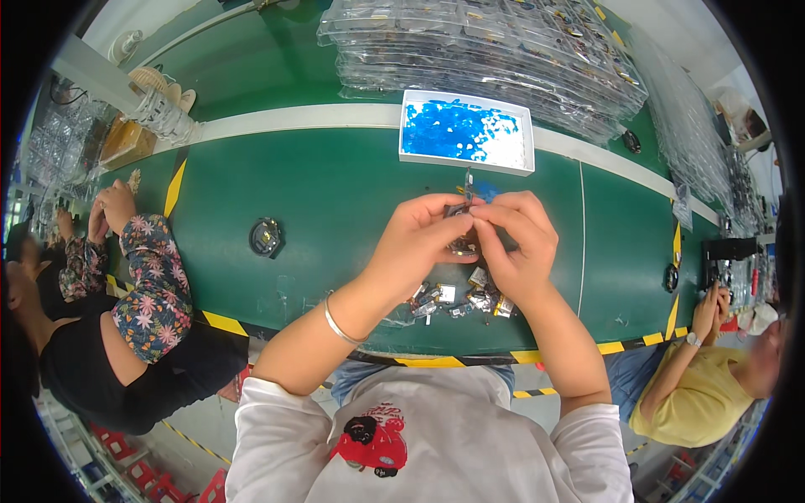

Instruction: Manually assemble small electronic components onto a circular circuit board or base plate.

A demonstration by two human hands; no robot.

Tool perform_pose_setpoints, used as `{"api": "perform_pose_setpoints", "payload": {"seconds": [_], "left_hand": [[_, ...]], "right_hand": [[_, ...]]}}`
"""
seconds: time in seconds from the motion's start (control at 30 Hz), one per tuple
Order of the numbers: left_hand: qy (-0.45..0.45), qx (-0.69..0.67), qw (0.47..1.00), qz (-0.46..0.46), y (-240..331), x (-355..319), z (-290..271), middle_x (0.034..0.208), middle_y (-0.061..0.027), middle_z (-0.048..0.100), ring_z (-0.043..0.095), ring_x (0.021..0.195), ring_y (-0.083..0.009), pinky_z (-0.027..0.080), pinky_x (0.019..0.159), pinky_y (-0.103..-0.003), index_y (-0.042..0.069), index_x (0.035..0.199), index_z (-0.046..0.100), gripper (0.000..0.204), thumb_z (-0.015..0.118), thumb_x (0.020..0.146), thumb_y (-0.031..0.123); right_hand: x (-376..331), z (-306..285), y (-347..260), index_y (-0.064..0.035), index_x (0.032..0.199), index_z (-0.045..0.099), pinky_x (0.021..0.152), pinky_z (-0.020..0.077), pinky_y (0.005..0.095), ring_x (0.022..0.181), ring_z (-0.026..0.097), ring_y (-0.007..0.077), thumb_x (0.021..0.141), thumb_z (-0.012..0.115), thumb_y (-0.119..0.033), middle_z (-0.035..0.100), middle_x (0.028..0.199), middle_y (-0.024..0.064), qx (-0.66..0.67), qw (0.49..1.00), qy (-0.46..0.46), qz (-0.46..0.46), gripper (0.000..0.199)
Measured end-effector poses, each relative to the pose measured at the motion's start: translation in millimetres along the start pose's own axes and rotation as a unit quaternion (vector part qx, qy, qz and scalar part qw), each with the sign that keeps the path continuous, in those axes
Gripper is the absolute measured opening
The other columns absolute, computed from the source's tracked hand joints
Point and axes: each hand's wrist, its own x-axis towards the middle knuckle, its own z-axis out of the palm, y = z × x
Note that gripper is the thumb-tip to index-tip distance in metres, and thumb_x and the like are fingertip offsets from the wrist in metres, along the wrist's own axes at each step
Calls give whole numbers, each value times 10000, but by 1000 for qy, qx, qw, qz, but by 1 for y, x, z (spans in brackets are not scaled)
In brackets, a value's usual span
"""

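My left hand is closed round a small dark round watch case above the middle of the green table. A thin dark piece sticks up past the fingertips; I cannot tell whether it joins the case. My right hand pinches with thumb and forefinger at the top of the case, touching the left fingertips. What lies in that pinch is hidden. Just below my hands is a loose heap of small silvery battery-like parts. A second round black watch case, open with electronics showing, lies to the left.
A white box with many small blue pieces stands beyond my hands, some blue bits outside it. Stacked clear trays rise behind. Black-and-yellow tape marks the near edge. Co-workers sit left and right.
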Motion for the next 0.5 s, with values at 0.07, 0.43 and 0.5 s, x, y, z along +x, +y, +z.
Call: {"api": "perform_pose_setpoints", "payload": {"seconds": [0.07,0.43,0.5], "left_hand": [[12,-31,999,-28,4,0,-5,1015,-71,629,637,882,-137,583,703,-283,-4,1137,575,246,514,905,51],[17,19,998,-51,8,1,-8,963,-132,670,674,787,-205,549,583,-292,39,1043,606,187,551,903,151],[15,21,998,-49,7,1,-7,958,-134,671,677,783,-206,549,580,-287,39,1041,605,186,556,903,154]], "right_hand": [[1,-2,0,-2,838,664,672,462,293,756,586,204,744,649,53,621,813,99,23,1000,-14,8,110],[0,-16,7,16,883,655,710,448,286,786,596,189,828,587,18,647,834,101,62,995,-8,77,87],[0,-16,6,11,884,658,710,447,286,785,596,190,830,587,14,646,826,98,62,995,-12,76,89]]}}
